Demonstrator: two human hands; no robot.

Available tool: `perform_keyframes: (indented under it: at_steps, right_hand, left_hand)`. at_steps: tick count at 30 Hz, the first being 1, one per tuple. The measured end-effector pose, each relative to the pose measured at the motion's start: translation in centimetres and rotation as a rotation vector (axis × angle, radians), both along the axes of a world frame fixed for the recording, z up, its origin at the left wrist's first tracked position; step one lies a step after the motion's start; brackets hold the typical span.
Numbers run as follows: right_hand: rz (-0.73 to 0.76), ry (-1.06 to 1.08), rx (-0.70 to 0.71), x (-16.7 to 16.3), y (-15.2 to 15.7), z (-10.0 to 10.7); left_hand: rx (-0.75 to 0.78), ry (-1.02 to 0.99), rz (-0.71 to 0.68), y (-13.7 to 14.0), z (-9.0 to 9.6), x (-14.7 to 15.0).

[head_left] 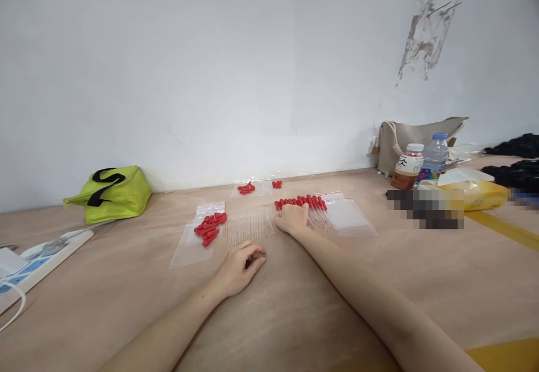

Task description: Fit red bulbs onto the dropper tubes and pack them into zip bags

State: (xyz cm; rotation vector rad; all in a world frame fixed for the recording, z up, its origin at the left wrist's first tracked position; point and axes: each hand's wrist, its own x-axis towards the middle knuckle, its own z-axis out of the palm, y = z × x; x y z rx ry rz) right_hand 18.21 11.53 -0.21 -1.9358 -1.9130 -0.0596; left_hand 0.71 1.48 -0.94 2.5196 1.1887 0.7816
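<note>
My left hand [242, 266] rests on the table with curved fingers and the thumb apart, holding nothing visible. In front of it thin needle-like rods [246, 226] lie side by side in a row. My right hand [291, 217] is closed at the left end of a row of red handles [311, 202] with thin shafts. Its fingertips are turned away, so what they grip is hidden. Left of the rods, loose red handles [209, 227] lie in a pile on a clear plastic bag [189, 253].
Further back are small groups of red pieces [246, 188] by the wall. A green bag [120, 195] and a power strip [46, 262] lie left. On the right are clear zip bags [351, 219], a drink bottle [407, 167], a water bottle [435, 156], a beige bag [389, 150] and a yellow packet [484, 193].
</note>
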Motion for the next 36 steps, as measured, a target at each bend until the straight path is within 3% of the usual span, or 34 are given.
perform_keyframes:
  at_steps: [7,11,13,17,20,25,30,36]
  right_hand:
    - [0.072,-0.014,0.084,-0.7,-1.0,0.3]
    - [0.117,-0.066,-0.014,-1.9,-1.0,0.5]
    - [0.108,-0.070,-0.056,-2.3,-0.8,0.5]
    - [0.095,-0.071,-0.098,-3.0,-0.4,0.5]
    - [0.097,-0.069,-0.085,-3.3,-0.7,0.6]
    - [0.134,-0.051,0.089,-1.4,-3.1,0.7]
    - [0.370,-0.052,0.408,3.9,-6.9,-1.2]
    - [0.485,0.100,0.500,8.2,-9.1,-2.8]
  left_hand:
    - [0.002,-0.005,0.003,-0.2,0.0,0.1]
    - [0.037,0.024,0.057,-0.2,0.1,0.2]
    - [0.122,0.066,0.159,0.2,0.6,-0.4]
    - [0.387,0.197,0.497,1.8,1.7,-3.8]
    - [0.444,0.256,0.666,3.0,2.1,-7.0]
    - [0.407,0.295,0.760,3.9,1.6,-9.3]
    - [0.409,0.267,0.743,3.9,1.6,-9.0]
    - [0.431,0.153,0.645,2.7,2.6,-6.7]
